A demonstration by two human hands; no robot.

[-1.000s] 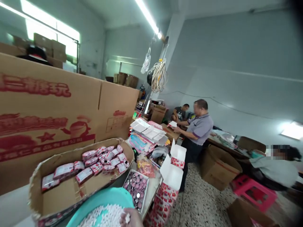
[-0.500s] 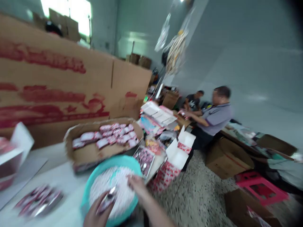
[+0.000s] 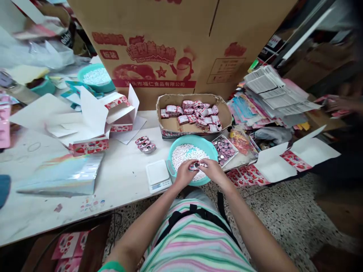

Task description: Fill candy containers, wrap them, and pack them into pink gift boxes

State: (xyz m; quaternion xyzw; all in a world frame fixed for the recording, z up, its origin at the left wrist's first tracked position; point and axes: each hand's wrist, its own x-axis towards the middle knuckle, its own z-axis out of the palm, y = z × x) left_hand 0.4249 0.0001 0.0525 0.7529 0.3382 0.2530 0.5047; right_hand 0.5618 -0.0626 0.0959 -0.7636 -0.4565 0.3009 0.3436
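Left fingers (image 3: 185, 169) hug a pink-and-white pack (image 3: 193, 167), maybe shiny plastic; right fingers (image 3: 206, 163) pinch white pellets (image 3: 202, 165) over a round teal tub (image 3: 212, 149).

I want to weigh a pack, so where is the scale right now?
In the head view, the white scale sits on the table near its front edge, just to the person's left of the turquoise basin.

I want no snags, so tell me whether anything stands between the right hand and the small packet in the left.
Nothing visible does. Over the turquoise basin, the right hand, with white pellets at its fingertips, is right beside the small packet in the left hand.
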